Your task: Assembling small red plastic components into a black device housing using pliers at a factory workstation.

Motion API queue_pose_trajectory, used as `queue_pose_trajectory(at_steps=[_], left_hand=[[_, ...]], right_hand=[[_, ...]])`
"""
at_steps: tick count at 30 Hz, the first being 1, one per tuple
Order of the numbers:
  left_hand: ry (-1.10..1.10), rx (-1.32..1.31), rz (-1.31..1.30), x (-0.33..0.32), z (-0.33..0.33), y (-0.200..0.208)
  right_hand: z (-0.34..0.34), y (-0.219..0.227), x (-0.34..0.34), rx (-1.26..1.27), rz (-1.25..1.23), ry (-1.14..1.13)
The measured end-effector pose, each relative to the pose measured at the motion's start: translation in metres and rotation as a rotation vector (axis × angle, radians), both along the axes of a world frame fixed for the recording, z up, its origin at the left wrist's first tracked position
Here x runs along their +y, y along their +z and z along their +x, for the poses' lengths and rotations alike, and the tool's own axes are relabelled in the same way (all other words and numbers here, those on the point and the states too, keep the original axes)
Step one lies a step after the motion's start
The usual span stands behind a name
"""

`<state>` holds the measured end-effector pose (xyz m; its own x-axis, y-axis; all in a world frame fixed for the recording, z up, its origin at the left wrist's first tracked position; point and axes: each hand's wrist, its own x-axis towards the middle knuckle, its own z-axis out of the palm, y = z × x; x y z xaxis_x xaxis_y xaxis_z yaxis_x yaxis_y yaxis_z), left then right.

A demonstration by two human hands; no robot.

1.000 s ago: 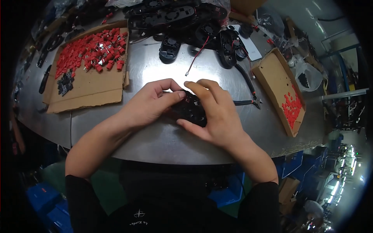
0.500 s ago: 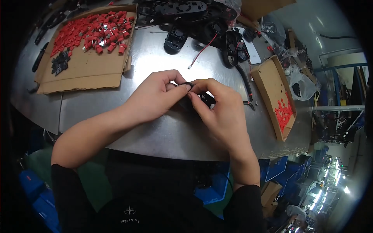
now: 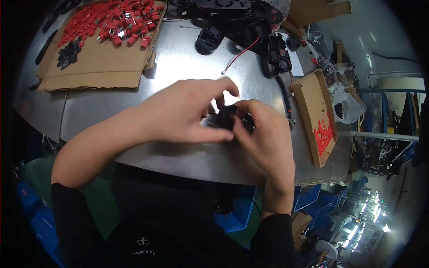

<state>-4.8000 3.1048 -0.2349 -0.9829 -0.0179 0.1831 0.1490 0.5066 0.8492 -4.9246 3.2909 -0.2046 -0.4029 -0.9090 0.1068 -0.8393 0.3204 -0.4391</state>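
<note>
My right hand [image 3: 267, 134] is closed on a small black plastic part [image 3: 228, 115], pinching it between thumb and fingers just above the metal table. From the other side my left hand [image 3: 183, 111] reaches round the part, fingers curved and spread wide from the thumb. Its thumb tip comes close to the part; whether it touches I cannot tell. The left fingertips are slightly blurred, and the right fingers hide much of the part.
Red parts [image 3: 132, 29] and black pieces [image 3: 69, 54] lie in a cardboard tray [image 3: 105, 73] at far left. Black housings [image 3: 210, 39] and a red-and-black wire [image 3: 241, 54] lie beyond my hands. Pliers [image 3: 286, 100] lie beside a narrow cardboard box [image 3: 308, 107] with red bits [image 3: 324, 134].
My left hand has let go of the black part, its fingers opening away from the thumb. The right hand keeps its hold. The whole view has shifted slightly.
</note>
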Motion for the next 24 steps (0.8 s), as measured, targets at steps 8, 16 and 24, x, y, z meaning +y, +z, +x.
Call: queue_pose_trajectory(at_steps=[8, 16, 24], left_hand=[[0.059, 0.236, -0.114, 0.014, -0.005, -0.03], [-0.022, 0.178, -0.178, 0.007, -0.006, -0.034], [-0.014, 0.18, -0.142, 0.008, -0.009, -0.03]], right_hand=[[0.004, 0.001, -0.006, 0.17, -0.035, 0.184], [-0.008, 0.005, -0.002, -0.045, -0.048, 0.191], [-0.038, 0.007, 0.017, -0.224, 0.1, 0.223]])
